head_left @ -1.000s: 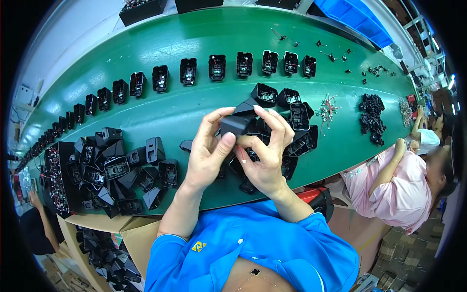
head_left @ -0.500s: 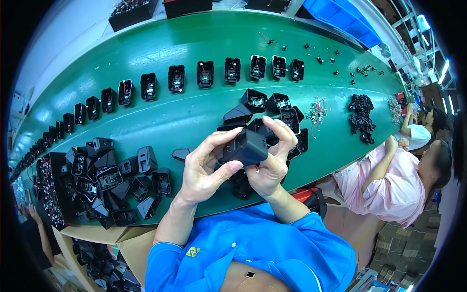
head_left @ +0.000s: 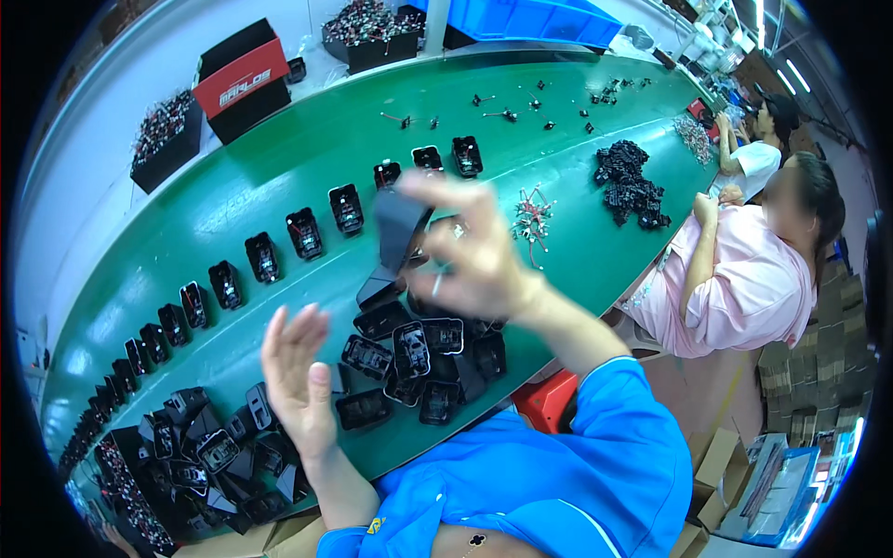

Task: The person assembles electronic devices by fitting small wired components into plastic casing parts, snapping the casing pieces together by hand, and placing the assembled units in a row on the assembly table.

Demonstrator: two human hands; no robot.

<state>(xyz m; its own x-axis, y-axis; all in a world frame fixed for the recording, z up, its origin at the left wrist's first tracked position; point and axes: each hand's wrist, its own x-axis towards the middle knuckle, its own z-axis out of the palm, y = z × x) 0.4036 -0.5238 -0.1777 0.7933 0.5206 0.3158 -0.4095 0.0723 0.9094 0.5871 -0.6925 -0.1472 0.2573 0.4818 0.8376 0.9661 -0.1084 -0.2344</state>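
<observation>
Starting at the far left, a heap [head_left: 200,456] of black housings sits at the belt's [head_left: 279,167] near edge, and just right of it the left hand [head_left: 298,391] hangs open and empty, fingers spread, palm turned toward the middle. Past it lies a second pile [head_left: 419,358] of shells, close under both wrists. Higher and further right, the right hand [head_left: 470,256] is blurred; its fingers look loosely spread, with the thumb and first fingers pinching one black housing [head_left: 398,228]. That piece stands with its long axis running up and down, tilted a little, and it sits on the left side of the right-hand fingers, above the pile and up and to the right of the open left palm. A curved row [head_left: 307,232] of single housings lies beyond it. A co-worker [head_left: 744,270] in pink sits far right.
</observation>
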